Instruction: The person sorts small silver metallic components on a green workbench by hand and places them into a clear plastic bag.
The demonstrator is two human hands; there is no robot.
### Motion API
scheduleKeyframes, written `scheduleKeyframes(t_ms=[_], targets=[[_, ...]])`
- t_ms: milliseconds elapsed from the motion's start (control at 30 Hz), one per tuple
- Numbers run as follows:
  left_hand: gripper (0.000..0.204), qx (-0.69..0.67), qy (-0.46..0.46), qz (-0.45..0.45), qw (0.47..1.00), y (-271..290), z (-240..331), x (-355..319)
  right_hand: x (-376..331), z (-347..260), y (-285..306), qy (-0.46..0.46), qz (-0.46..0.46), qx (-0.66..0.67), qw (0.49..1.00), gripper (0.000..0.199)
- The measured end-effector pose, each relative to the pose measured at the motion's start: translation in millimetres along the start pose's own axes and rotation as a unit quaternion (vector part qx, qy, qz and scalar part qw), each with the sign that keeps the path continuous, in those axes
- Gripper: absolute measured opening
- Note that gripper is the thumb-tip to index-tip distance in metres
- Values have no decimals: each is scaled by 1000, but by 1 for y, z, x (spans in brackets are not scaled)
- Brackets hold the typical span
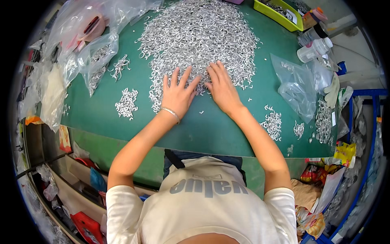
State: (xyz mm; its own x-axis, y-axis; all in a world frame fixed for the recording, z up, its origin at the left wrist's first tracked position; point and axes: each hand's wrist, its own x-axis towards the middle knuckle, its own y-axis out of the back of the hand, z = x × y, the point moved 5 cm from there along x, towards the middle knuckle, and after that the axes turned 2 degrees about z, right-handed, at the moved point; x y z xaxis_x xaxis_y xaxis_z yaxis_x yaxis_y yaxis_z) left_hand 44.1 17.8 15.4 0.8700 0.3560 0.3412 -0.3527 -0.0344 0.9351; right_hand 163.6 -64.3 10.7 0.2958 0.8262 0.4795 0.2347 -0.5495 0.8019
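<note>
A broad heap of small curved silvery metal pieces [199, 38] covers the middle and far part of the green table [195, 136]. My left hand [178, 92], with a bracelet at its wrist, lies palm down on the heap's near edge, fingers spread. Beside it my right hand [222, 88] rests palm down on the same edge, its fingers stretched toward the heap. Neither hand grips anything that I can see. A single loose piece [201, 112] lies just below and between them. Whatever is under the palms is hidden.
Smaller piles [126, 104] lie at left, others [272, 123] at right. Clear plastic bags [298, 85] flank the heap. A yellow-green tray [280, 15] and white bottle [315, 49] stand far right. Drawers [75, 191] and a blue rack [351, 195] are below the table's sides.
</note>
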Motion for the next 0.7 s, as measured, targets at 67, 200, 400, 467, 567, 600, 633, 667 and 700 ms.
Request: scheduleKeyframes(t_ms=[67,200,400,467,567,600,633,667,700], targets=[[48,14,42,22,999,1,-9,11,9,8,7,3,24,-26,999,39],[42,-21,93,54,994,-2,-32,26,11,37,47,-75,119,47,989,19],[44,-162,102,91,977,22,-21,18,-16,58,69,-127,53,-92,986,15],[38,-193,71,114,972,28,-6,8,-17,57,70,-120,50,-95,987,14],[33,-198,62,35,978,46,27,-15,-20,55,75,-177,52,-7,983,13],[33,-209,53,30,976,47,32,-21,-24,53,79,-249,38,69,965,12],[32,-219,44,26,974,46,36,-26,-28,53,78,-318,24,145,937,12],[31,-229,35,21,972,44,39,-30,-40,60,65,-330,40,276,902,12],[30,-228,35,-4,973,39,41,-35,-42,53,59,-359,10,368,857,12]])
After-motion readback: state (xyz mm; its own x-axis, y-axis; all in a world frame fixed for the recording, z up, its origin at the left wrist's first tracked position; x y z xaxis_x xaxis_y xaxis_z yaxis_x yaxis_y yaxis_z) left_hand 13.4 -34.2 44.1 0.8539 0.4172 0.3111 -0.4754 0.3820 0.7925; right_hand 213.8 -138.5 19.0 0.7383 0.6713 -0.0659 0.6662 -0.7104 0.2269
